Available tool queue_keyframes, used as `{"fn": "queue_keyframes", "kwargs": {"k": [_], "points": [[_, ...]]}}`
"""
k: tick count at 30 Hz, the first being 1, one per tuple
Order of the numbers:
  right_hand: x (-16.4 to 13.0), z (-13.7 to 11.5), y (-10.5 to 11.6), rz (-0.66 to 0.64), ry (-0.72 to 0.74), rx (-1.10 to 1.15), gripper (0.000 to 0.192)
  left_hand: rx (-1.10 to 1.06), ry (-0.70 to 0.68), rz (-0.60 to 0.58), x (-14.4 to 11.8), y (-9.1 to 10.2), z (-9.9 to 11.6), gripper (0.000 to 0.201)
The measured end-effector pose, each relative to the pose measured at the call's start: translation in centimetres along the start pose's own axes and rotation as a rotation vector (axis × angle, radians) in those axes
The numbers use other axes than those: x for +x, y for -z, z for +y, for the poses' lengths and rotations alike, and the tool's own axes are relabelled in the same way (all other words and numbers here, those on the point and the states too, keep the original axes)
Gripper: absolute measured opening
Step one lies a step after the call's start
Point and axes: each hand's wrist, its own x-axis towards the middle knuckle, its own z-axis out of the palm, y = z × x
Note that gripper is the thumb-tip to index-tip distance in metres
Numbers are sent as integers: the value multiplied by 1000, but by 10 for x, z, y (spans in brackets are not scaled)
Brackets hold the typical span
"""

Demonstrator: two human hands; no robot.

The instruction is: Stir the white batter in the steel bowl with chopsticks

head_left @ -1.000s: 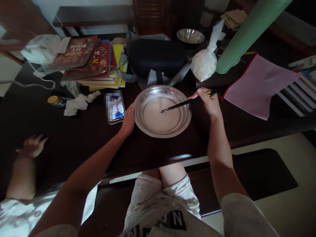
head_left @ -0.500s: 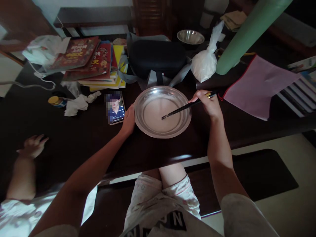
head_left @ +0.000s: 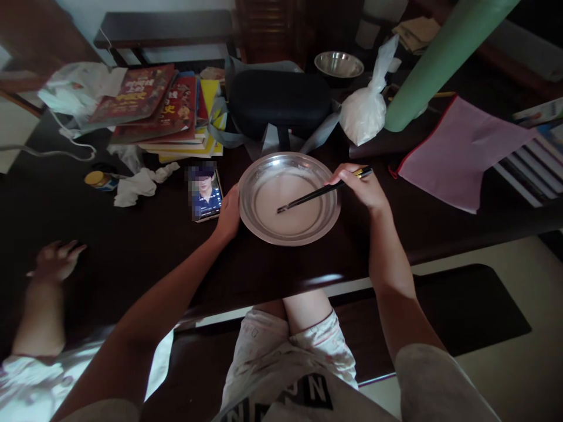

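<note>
A wide steel bowl (head_left: 290,239) stands on the dark table in front of me, with a pale, milky liquid (head_left: 281,190) in it. My left hand (head_left: 229,214) grips the bowl's left rim, its thumb side against the metal. In my right hand (head_left: 363,184) is a pair of black chopsticks (head_left: 316,191) with gold bands near the top. They slant down to the left over the bowl, and their tips meet the liquid near its middle. A lit phone (head_left: 206,193) lies just left of my left hand.
Behind the bowl sits a black case (head_left: 281,102). A tied bag of white powder (head_left: 363,114), a green pillar (head_left: 444,70) and a pink mesh pouch (head_left: 466,152) are to the right. Books (head_left: 145,105), crumpled tissue (head_left: 138,186) and another person's hand (head_left: 57,261) are at left.
My right hand has shifted left with the chopsticks, and their tips have moved left across the liquid. My left hand stays on the bowl's rim.
</note>
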Motion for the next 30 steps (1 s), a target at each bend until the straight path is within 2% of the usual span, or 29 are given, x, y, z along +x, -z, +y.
{"fn": "queue_keyframes", "kwargs": {"k": [6,12,14,18,20,23,25,30], "points": [[-1,2,9,193,-24,-8,52,33,-45,-16,0,1,-3,36],[0,-2,-1,-12,-17,-27,54,-1,-49,-12,0,1,-5,37],[1,-2,-2,38,-6,-51,54,12,-55,-8,0,0,-4,37],[-1,3,7,223,-21,-49,53,25,-33,-16,-1,-1,1,35],[-2,3,8,177,-38,-28,53,25,-12,-7,-2,0,4,36],[-1,-1,2,25,-47,-17,54,44,-2,-8,-4,1,8,35],[0,-3,-1,2,-23,-27,55,62,-15,-19,-5,1,10,32],[-1,-1,6,221,-27,-32,54,52,-5,-7,-4,1,9,33]]}}
